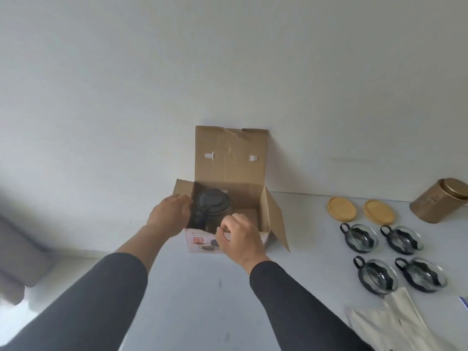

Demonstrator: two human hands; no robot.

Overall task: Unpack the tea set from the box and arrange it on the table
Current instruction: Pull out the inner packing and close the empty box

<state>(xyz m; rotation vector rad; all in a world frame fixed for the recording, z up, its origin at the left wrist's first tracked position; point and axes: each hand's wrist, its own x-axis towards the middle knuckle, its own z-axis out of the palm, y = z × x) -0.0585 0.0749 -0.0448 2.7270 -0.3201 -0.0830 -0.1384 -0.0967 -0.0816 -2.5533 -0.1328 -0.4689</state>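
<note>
Tea set pieces are partly out of the brown cardboard box [229,158], which stands open on the white tabletop [202,287] against the pale wall, its tall lid flap raised and a side flap splayed to the right. Inside, at the left of the box, sits a glass teapot with a dark round lid [211,202]. The left hand [169,214] is at the box's left wall, fingers reaching in beside the teapot; whether its grip closes on anything cannot be told. The right hand [239,239] hovers at the box's front edge with fingers curled loosely, holding nothing visible. Both arms wear dark sleeves. To the right of the box, well apart, four glass cups in black holders with loop handles [390,257] stand in two rows. Beyond them lie two oval wooden coasters [359,209], and a gold metal tin [439,200] stands nearest the right edge. Pale paper sheets [390,323] lie in front of the cups.
</note>
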